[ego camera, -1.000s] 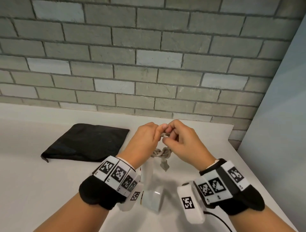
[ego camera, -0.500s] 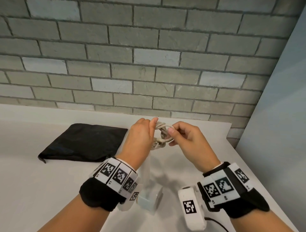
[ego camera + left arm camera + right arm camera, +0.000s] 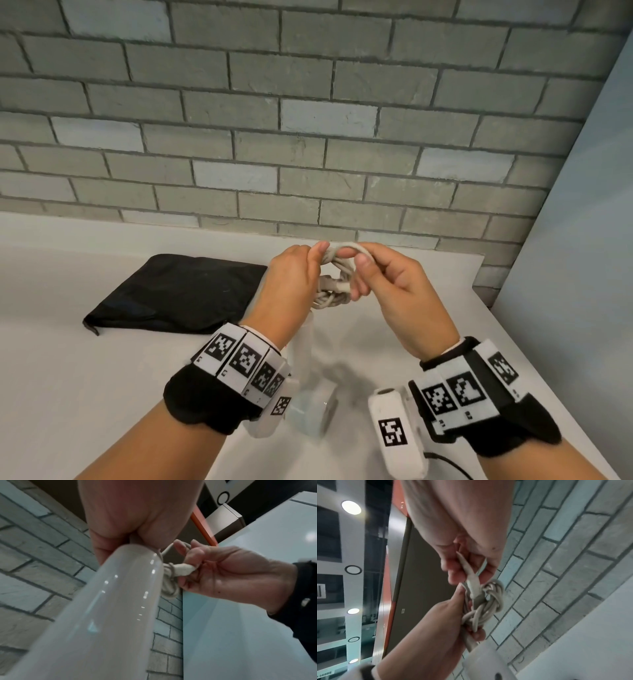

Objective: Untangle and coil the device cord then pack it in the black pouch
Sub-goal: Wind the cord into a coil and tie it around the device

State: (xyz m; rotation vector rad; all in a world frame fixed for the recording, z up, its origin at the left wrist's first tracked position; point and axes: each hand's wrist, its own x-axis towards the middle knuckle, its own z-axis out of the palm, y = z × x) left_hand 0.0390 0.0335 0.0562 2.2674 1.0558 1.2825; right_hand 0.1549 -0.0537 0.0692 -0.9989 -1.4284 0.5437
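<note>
Off-white cord (image 3: 485,605), knotted loops

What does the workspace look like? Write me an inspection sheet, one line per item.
Surface: white table, bare where visible.
Job's things: pale device cord, knotted and bunched, held above the table; white device hanging below it; black pouch lying flat at left.
Clutter: nothing seen.
Hands: left hand grips the cord bundle; right hand pinches a loop and holds the plug end.
Cables: thin black lead beside the right wrist unit.
Surroundings: grey brick wall behind, pale panel at right.
</note>
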